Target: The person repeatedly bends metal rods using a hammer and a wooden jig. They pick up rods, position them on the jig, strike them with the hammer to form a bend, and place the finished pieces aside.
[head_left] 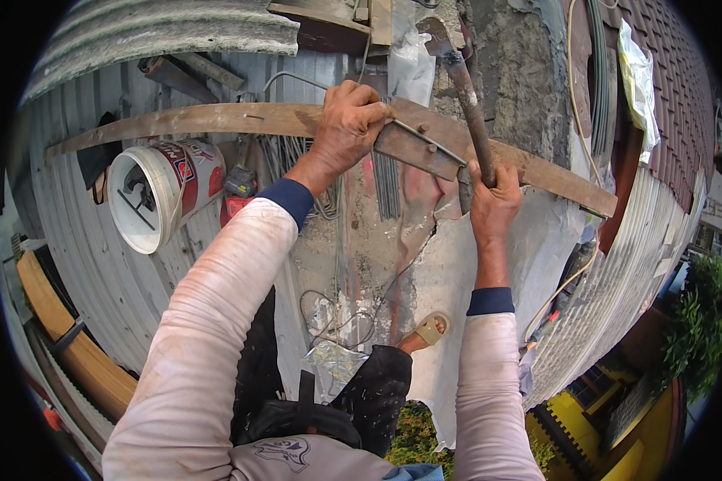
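A long wooden plank (545,170) lies crosswise in front of me. On its middle sits a brown block (409,152) with short round pegs standing up. My left hand (346,127) is closed on a thin steel rod (427,142) that runs along the block past the pegs. A hooked piece of rod shows on the far side of that hand. My right hand (495,199), fingers wrapped round, grips the lower end of a rusty metal bar (469,96) with a bent head pointing away from me. The bar's lower end is beside the rod's right end.
To the left, a white bucket (128,232) lies tipped with metal pieces inside. Bundled steel rods (387,188) lie beneath the plank. A loose cord (329,317) coils near my sandalled foot (433,327). Corrugated roofing (610,297) slopes down at right, with a drop beyond it.
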### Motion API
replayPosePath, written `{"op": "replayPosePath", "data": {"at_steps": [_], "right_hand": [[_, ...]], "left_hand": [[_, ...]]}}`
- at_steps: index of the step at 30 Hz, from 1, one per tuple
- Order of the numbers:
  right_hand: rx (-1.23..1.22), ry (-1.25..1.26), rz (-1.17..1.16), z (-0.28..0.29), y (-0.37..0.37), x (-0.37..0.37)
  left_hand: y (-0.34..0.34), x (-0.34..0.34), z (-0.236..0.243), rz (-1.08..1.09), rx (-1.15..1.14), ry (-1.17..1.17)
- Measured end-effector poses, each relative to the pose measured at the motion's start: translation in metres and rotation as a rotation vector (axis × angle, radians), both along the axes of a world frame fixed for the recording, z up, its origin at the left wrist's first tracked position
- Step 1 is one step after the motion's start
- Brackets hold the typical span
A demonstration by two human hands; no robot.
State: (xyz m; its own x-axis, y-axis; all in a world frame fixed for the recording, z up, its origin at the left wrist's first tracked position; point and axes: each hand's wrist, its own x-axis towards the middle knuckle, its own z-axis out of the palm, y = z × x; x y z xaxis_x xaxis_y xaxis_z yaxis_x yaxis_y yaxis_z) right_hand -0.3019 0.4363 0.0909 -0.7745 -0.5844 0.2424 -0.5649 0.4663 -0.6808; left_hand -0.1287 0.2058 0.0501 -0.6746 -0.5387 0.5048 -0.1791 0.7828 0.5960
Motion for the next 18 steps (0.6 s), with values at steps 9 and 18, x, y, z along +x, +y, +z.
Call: {"op": "replayPosePath", "data": {"at_steps": [9, 18], "right_hand": [[-0.07, -0.025, -0.032, -0.007, 0.002, 0.012], [-0.214, -0.191, -0.082, -0.015, 0.0, 0.022]], "left_hand": [[-0.008, -0.002, 0.002, -0.045, 0.012, 0.025], [-0.025, -0.026, -0.004, 0.177, -0.025, -0.176]]}}
